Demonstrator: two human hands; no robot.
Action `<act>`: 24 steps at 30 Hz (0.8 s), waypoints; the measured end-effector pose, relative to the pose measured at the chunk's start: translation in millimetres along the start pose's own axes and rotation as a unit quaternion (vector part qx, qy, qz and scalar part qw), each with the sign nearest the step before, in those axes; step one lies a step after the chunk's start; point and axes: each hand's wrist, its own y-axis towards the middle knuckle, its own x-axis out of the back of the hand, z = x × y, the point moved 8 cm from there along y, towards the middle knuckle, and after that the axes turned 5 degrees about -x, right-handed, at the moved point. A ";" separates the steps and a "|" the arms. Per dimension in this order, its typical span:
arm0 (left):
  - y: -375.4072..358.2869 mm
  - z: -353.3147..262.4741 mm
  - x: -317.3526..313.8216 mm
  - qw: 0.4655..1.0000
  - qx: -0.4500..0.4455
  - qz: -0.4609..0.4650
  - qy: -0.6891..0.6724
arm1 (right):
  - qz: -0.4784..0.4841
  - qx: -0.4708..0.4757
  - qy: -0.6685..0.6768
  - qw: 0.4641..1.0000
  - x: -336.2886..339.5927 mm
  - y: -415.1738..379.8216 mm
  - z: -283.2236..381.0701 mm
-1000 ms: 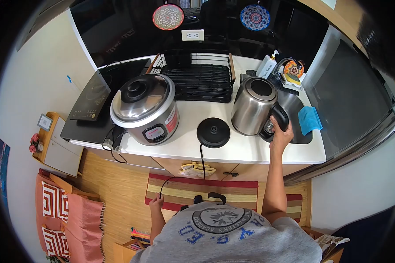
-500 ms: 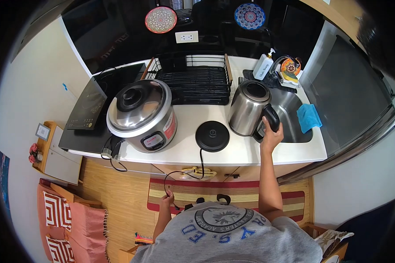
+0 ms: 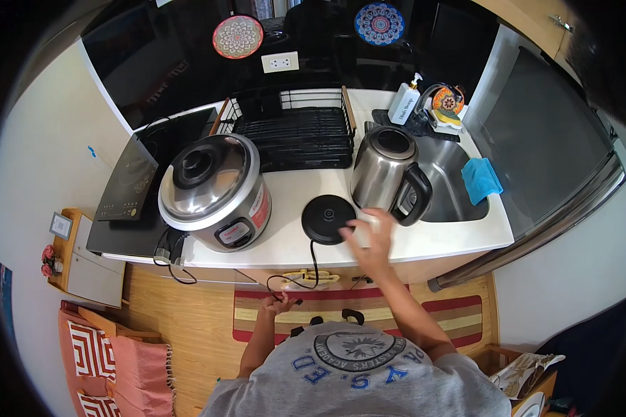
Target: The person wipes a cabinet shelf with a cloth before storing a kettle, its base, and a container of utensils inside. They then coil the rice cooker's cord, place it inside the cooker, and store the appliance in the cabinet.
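Countertop (image 3: pixel 424 240) carrying rice cooker (image 3: pixel 212 191), steel kettle (image 3: pixel 386 170) by sink (image 3: pixel 448 184), black kettle base (image 3: pixel 327 219) between. Right hand (image 3: pixel 368 240) blurred beside base, fingers spread, gripping nothing. Left hand (image 3: pixel 277 306) low, pinching black cord (image 3: pixel 292 281).

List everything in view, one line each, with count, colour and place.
kettle: 1, steel with black handle, counter beside sink
kettle base: 1, black, counter front
cord: 1, black, hanging from base
rice cooker: 1, steel, counter left
dish rack: 1, black, counter back
induction hob: 1, black, far left
soap bottle: 1, white, behind sink
cloth: 1, blue, sink edge
left hand: holds cord, below counter
right hand: blurred, over counter by base
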 end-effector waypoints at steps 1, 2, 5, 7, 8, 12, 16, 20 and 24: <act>-2.3 9.5 -4.5 0.995 0.027 0.030 0.087 | 0.070 0.053 -0.026 0.996 -31.1 -6.0 9.7; -5.6 21.0 -7.7 0.982 0.055 0.062 0.172 | 0.114 -0.003 -0.020 0.993 -56.6 -9.1 1.8; -17.2 24.1 -6.0 0.945 -0.055 0.065 0.316 | 0.253 -0.121 -0.090 0.955 -119.1 -16.2 -22.4; 2.4 -7.7 -7.1 0.921 -0.143 0.091 0.351 | 0.381 -0.184 -0.154 0.893 -149.1 -15.5 -37.6; -0.7 -18.8 -6.1 0.885 -0.200 0.074 0.414 | 0.405 -0.196 -0.190 0.873 -155.3 -14.3 -43.9; -83.1 -33.2 -22.1 0.490 -0.484 -0.015 0.725 | 0.418 -0.226 -0.207 0.855 -157.3 -17.5 -58.9; -203.9 62.6 -38.9 0.155 -0.665 0.080 0.726 | 0.374 -0.203 -0.172 0.888 -152.5 -21.6 -52.7; -255.4 163.5 -56.8 0.474 -0.554 0.411 0.548 | 0.341 -0.183 -0.102 0.917 -134.8 -25.0 -38.1; -240.8 234.0 -75.6 0.543 -0.433 0.433 0.575 | 0.325 -0.187 0.023 0.927 -112.3 -32.2 -12.0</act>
